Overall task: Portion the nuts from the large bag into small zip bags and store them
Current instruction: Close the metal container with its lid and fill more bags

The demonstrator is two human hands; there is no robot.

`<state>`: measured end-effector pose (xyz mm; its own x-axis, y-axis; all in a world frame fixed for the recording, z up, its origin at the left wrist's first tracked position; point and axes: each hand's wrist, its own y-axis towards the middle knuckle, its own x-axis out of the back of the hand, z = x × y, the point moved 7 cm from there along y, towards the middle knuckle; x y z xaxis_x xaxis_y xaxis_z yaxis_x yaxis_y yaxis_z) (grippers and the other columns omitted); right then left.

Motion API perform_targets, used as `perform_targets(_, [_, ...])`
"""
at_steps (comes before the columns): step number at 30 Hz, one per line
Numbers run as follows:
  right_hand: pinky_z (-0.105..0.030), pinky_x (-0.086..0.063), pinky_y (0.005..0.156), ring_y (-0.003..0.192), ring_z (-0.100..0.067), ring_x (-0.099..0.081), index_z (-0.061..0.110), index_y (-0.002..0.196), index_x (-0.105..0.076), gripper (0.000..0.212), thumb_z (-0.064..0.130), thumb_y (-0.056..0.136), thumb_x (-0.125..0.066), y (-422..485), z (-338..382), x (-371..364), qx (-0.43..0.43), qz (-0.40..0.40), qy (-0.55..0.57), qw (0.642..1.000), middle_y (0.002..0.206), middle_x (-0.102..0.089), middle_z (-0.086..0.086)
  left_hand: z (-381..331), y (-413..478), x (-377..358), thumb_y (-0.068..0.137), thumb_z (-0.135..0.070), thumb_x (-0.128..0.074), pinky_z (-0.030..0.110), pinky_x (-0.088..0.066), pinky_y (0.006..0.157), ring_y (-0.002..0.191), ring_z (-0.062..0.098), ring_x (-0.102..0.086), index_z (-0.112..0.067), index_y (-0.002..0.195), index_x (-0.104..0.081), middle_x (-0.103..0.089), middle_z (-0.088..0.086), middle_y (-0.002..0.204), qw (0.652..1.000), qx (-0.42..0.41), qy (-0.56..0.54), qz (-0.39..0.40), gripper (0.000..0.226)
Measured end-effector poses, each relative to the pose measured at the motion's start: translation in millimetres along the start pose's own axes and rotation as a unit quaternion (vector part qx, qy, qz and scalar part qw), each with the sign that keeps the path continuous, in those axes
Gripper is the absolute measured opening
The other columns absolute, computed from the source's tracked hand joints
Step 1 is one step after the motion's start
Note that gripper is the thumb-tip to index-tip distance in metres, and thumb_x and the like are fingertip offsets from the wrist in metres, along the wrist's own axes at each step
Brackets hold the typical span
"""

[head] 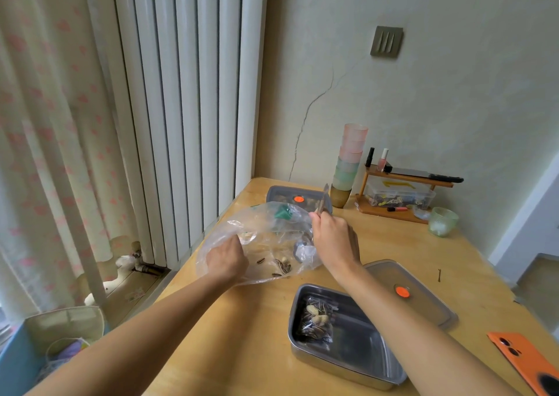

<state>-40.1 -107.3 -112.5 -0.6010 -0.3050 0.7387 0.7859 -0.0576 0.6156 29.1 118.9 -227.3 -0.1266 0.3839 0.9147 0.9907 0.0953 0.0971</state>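
1. While the left hand (225,261) gripped the near edge of the large bag (260,238), fingers curled into the plastic, the right hand (332,241) pinched a slim utensil (322,200) at the bag's mouth; its kind could not be told, and the step in hand looked like drawing out another portion
2. The large bag lay beyond the metal tray (369,347), to its far left, with only a few nuts (281,266) left inside, so the task seemed well along
3. One filled small zip bag (316,323) lay inside the tray, at its left end
4. The next move would likely call for holding the loose plastic wide and gathering the last nuts toward the opening; no empty zip bag could be made out
5. The lid (423,286) lay just right of the tray, a closed container (298,197) well beyond it, and an orange phone (526,362) off to its right; none seemed to block the way back to the tray
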Motion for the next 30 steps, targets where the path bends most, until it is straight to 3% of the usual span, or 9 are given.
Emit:
perform_targets(5, [-0.029, -0.036, 0.055, 0.063, -0.026, -0.060, 0.010, 0.086, -0.066, 0.040, 0.030, 0.111, -0.043, -3, -7, -9, 0.006, 0.019, 0.008, 1.000, 0.072, -0.059, -0.001, -5, 0, -14, 0.091, -0.020, -0.049, 0.036, -0.046, 0.080, 0.101, 0.028, -0.060, -0.016, 0.109, -0.056, -0.064, 0.003, 0.110, 0.998, -0.036, 0.023, 0.036, 0.019])
perform_targets(13, [-0.030, -0.041, 0.056, 0.063, -0.027, -0.063, 0.008, 0.084, -0.066, 0.044, 0.031, 0.111, -0.040, -7, -15, -12, -0.022, 0.034, 0.024, 0.999, 0.071, -0.065, -0.007, -12, 1, -9, 0.087, -0.013, -0.061, 0.039, -0.053, 0.075, 0.090, 0.031, -0.064, -0.011, 0.092, -0.071, -0.064, 0.007, 0.102, 0.997, -0.065, 0.034, 0.005, 0.011])
perform_targets(17, [-0.029, -0.039, 0.054, 0.060, -0.026, -0.060, 0.006, 0.083, -0.067, 0.044, 0.029, 0.110, -0.041, -9, -18, -13, -0.039, 0.027, 0.022, 0.999, 0.070, -0.066, -0.010, -19, 2, -1, 0.082, -0.006, -0.050, 0.035, -0.045, 0.061, 0.074, 0.027, -0.056, -0.011, 0.070, -0.054, -0.059, 0.005, 0.084, 0.998, -0.054, 0.020, 0.004, 0.013])
perform_targets(19, [-0.028, -0.036, 0.053, 0.058, -0.027, -0.058, 0.005, 0.083, -0.066, 0.043, 0.027, 0.110, -0.042, -10, -18, -16, -0.049, 0.028, 0.011, 0.998, 0.071, -0.067, -0.012, -30, 5, 9, 0.080, -0.008, -0.054, 0.031, -0.038, 0.055, 0.067, 0.024, -0.052, -0.014, 0.064, -0.045, -0.053, 0.003, 0.073, 0.998, -0.060, 0.006, 0.000, 0.019])
perform_targets(25, [-0.027, -0.035, 0.053, 0.060, -0.025, -0.057, 0.004, 0.087, -0.067, 0.042, 0.024, 0.111, -0.039, -12, -21, -17, -0.063, 0.027, 0.002, 0.998, 0.073, -0.065, -0.012, -76, 9, 47, 0.081, -0.007, -0.059, 0.030, -0.032, 0.048, 0.058, 0.018, -0.047, -0.014, 0.063, -0.044, -0.056, 0.003, 0.072, 0.991, -0.119, 0.022, -0.059, 0.024])
perform_targets(30, [-0.027, -0.036, 0.050, 0.060, -0.025, -0.059, 0.004, 0.087, -0.065, 0.041, 0.025, 0.111, -0.040, -15, -33, -19, -0.114, 0.013, 0.044, 0.992, 0.073, -0.064, -0.011, -123, -10, 58, 0.084, 0.000, -0.053, 0.030, -0.034, 0.051, 0.057, 0.018, -0.042, -0.013, 0.066, -0.046, -0.063, 0.009, 0.097, 0.972, -0.199, 0.085, -0.094, 0.023])
